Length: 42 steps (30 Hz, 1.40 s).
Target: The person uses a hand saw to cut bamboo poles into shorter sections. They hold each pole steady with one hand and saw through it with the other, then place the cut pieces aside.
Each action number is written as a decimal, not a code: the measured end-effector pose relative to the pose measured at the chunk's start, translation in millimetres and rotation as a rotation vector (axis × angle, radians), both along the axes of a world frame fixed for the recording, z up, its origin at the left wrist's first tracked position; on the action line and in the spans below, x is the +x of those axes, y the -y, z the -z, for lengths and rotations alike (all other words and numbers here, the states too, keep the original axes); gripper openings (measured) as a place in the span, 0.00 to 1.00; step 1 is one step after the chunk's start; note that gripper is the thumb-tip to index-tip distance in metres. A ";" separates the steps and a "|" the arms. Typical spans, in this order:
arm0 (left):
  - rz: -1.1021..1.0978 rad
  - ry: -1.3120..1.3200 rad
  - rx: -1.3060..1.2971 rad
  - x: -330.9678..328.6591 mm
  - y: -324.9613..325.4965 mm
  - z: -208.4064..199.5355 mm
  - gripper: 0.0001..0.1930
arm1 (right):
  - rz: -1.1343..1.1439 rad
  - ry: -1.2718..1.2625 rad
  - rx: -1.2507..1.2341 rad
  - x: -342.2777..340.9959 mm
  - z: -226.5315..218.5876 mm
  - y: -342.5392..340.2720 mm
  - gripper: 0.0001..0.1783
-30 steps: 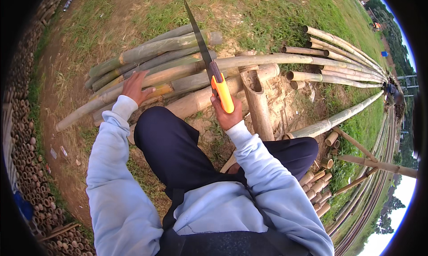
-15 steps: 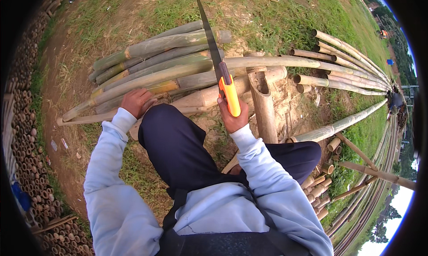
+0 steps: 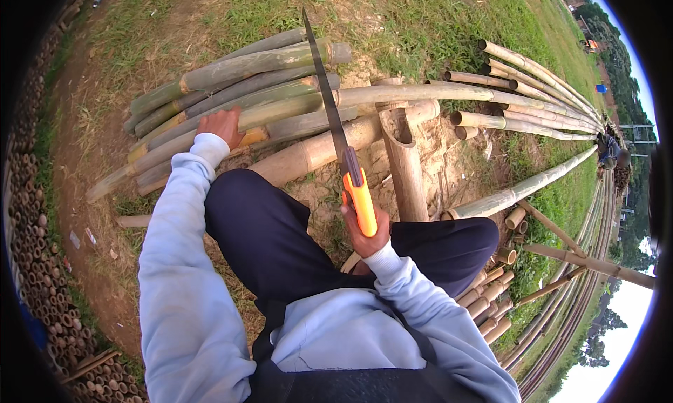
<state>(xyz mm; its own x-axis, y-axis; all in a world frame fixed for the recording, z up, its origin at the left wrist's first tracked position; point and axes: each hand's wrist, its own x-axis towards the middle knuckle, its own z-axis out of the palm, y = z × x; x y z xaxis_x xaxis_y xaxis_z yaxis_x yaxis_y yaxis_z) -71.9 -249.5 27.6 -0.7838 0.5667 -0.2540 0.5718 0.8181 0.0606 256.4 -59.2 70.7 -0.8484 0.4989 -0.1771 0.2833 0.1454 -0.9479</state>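
In my right hand (image 3: 367, 232) is the orange handle of a hand saw (image 3: 361, 205), its long dark blade slanting up and away to the left. The blade passes over the ends of several cut bamboo poles; I cannot tell whether it touches any. My left hand (image 3: 221, 127) grips a greenish bamboo pole (image 3: 280, 110) on top of the pile at the left, fingers curled over its far side. A long pale bamboo pole (image 3: 420, 93) stretches right from the pile, across the notched top of an upright bamboo post (image 3: 404, 168).
More long bamboo poles (image 3: 540, 115) run off to the far right. Short bamboo pieces (image 3: 491, 298) lie beyond my right knee. Stacked bamboo (image 3: 42, 284) lines the left edge. Another person (image 3: 611, 152) is at the far right.
My left hand has moved away from my knee, up onto the bamboo pole. My right hand has drawn the saw slightly nearer to me.
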 end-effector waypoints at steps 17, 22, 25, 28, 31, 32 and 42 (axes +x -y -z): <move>0.016 -0.013 -0.008 -6.3 6.2 -1.2 0.24 | -0.028 -0.074 0.069 44.3 15.2 -0.3 0.08; 0.000 -0.024 0.001 -2.4 3.9 6.3 0.25 | -0.032 -0.101 0.124 60.0 16.5 -0.7 0.08; 0.013 -0.025 0.013 -1.4 -5.2 2.0 0.24 | 0.061 -0.177 -0.027 -58.9 20.7 -19.1 0.10; 0.026 -0.042 0.009 -6.9 1.4 -2.1 0.28 | 0.039 -0.211 0.056 -92.1 25.2 -19.6 0.12; 0.026 -0.015 -0.016 2.0 -7.8 -6.6 0.34 | 0.061 -0.228 0.067 -79.5 37.1 -26.1 0.11; 0.016 -0.006 0.017 1.2 -4.4 -4.3 0.35 | 0.049 -0.213 0.024 -78.9 33.4 -23.9 0.11; -0.027 -0.004 0.091 -0.3 2.7 1.9 0.36 | -0.018 -0.126 0.113 92.5 6.9 11.4 0.13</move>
<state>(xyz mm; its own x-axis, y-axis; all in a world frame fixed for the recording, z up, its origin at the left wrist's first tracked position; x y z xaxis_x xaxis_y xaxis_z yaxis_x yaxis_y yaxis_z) -72.2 -252.1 25.7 -0.8002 0.5657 -0.1993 0.5498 0.8246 0.1333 348.9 -70.6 63.8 -0.8694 0.4939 -0.0130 0.1600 0.2567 -0.9532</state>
